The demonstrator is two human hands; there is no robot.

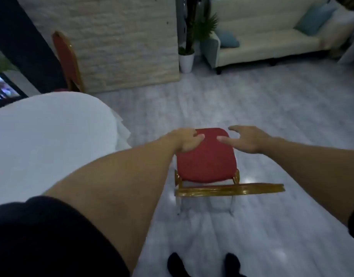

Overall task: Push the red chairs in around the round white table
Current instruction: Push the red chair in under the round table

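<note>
Red upholstery fills the middle of the view: a red chair (206, 156) with a gold frame stands on the pale grey floor (262, 108), just right of the round white table (42, 140), whose cloth edge hangs near the chair's left side. The chair is seen from above and behind, its gold backrest top running across the near side and its padded seat reaching toward the far side. The left hand (187, 139) is curled around the far left corner of the seat, fingers closed on the cushion edge. The right hand (250, 138) is open, fingers spread, hovering at the far right corner of the seat; whether it touches the cushion cannot be told. Both bare forearms reach out from dark short sleeves, and dark shoes (177, 263) show at the near edge. A second red chair (67, 58) stands at the far side of the table, close against it. Farther off are a cream sofa (270, 41) with blue cushions and a potted plant (186, 58) in a white pot.
</note>
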